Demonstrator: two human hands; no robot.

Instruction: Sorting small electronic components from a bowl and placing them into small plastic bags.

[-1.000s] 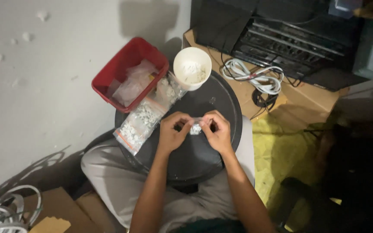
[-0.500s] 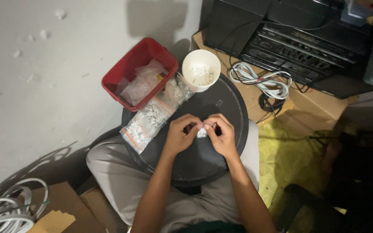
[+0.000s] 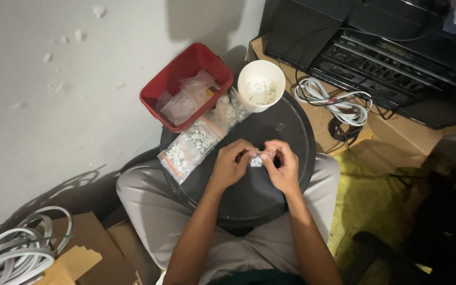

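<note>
A seated person's left hand [image 3: 231,164] and right hand [image 3: 282,166] meet over a round black tray [image 3: 249,200] on the lap, pinching a small white piece [image 3: 257,160] between their fingertips. A clear bag [image 3: 192,145] of small white parts lies across the tray's left edge. Behind it stand a red bin [image 3: 186,66] holding plastic bags and a white cup [image 3: 261,84] with white bits inside. A coiled white cable [image 3: 333,100] lies on cardboard to the right.
</note>
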